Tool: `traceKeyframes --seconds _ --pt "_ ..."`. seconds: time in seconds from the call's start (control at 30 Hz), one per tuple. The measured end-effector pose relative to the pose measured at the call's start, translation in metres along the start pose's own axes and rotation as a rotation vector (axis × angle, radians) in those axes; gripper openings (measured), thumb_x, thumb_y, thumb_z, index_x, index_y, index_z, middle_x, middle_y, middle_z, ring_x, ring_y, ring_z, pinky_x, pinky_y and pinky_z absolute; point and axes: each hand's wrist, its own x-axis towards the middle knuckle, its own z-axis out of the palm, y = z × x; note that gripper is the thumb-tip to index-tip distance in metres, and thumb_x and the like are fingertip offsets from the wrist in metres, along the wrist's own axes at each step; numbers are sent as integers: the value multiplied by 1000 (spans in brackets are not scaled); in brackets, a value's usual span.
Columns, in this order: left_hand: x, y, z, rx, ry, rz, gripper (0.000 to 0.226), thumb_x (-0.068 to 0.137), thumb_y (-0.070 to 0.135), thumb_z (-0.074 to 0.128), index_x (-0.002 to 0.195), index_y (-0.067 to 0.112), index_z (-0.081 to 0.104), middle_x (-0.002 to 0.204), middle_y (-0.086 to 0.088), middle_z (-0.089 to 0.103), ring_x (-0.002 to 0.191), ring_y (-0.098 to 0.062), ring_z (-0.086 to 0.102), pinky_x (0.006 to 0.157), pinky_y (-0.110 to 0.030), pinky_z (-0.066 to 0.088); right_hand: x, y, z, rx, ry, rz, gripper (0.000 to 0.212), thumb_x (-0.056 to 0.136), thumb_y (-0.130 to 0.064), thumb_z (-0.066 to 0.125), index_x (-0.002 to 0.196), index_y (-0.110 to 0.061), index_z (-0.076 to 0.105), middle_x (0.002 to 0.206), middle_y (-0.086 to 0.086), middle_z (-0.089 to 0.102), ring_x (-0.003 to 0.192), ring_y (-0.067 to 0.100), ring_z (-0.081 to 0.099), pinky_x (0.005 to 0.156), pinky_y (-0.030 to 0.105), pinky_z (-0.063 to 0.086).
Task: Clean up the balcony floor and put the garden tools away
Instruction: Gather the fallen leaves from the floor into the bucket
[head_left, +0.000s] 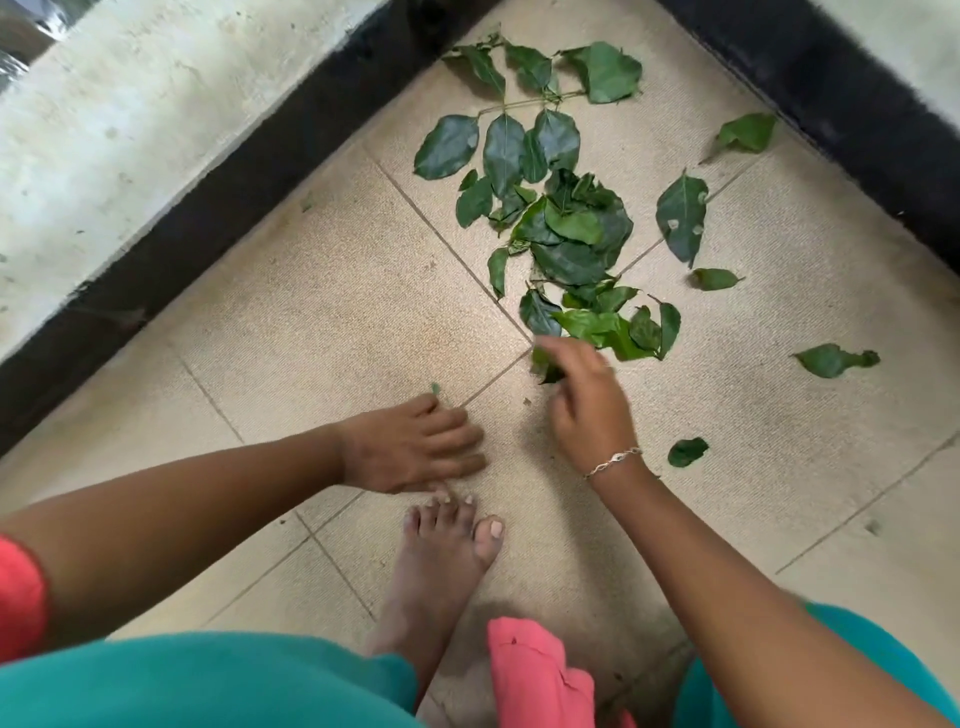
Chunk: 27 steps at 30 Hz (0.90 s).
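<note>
Left grip (415, 447): released. Your fingers lie straight and flat on the floor (337, 291), palm down, bracing you; a tiny leaf scrap (435, 387) sits just off the fingertips.
Foot (441, 551): bare, just behind that hand.
Right grip (582, 405): fingers curled over a dark leaf (545, 370) — pinching it, as far as the blur lets me judge; wrist raised.
Leaf pile (576, 234): straight ahead of your right grip, near edge touching it, its long run heading away from you — right is clearly the nearer hand.
Stray leaf (687, 451): on the floor just right of your right wrist.
</note>
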Motion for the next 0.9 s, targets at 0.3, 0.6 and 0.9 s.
traceKeyframes --seconds 0.3,0.6,0.9 --pt "45 11 -72 407 411 65 60 101 44 8 148 7 0 151 -31 18 128 -51 35 105 -53 31 -73 8 26 -12 412 857 92 80 -5 60 147 -6 -3 152 24 -11 143 36 -3 117 41 6" --pt "99 -22 -101 800 532 806 70 89 56 43 149 23 24 153 -14 25 142 -34 17 111 -61 15 2 51 -45 -53 620 749 80 88 -11 52 149 -22 1 155 9 -13 144 27 -2 115 44 20" --pt "111 20 -113 957 368 851 62 97 49 25 152 21 11 159 -8 2 146 -32 11 109 -64 -9 39 63 -63 -108 322 523 69 96 -32 45 149 -18 4 157 12 -1 144 26 -4 116 43 -1"
